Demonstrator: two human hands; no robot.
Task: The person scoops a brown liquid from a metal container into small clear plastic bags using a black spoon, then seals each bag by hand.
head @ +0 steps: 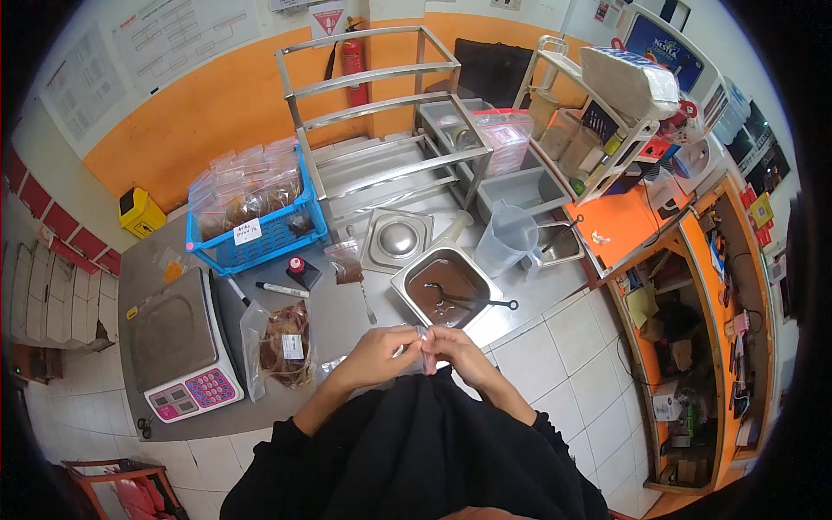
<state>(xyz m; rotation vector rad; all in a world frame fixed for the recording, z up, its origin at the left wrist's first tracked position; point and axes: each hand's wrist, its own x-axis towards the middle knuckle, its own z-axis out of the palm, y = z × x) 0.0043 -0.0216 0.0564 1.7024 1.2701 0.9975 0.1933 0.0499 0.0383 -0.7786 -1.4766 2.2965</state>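
Note:
My left hand (383, 351) and my right hand (458, 351) meet close to my body, pinching a small clear plastic bag (427, 356) between their fingertips. Just beyond them a square steel pan (401, 283) holds brown sauce (448, 286), with a black-handled ladle (481, 301) resting in it. A small zip bag with brown contents (348, 263) lies left of the pan, above a long thin spoon (368, 302). Farther left is a large clear bag of dark brown food (286, 351) bearing a label. How full the pinched bag is, I cannot tell.
A digital scale (175, 325) stands left, near a marker pen (282, 290) and a stamp (300, 270). Behind are a blue basket (260, 253) of filled bags, a steel rack (390, 117) and a steel lid (398, 239). A plastic measuring jug (507, 237) stands right of the pan.

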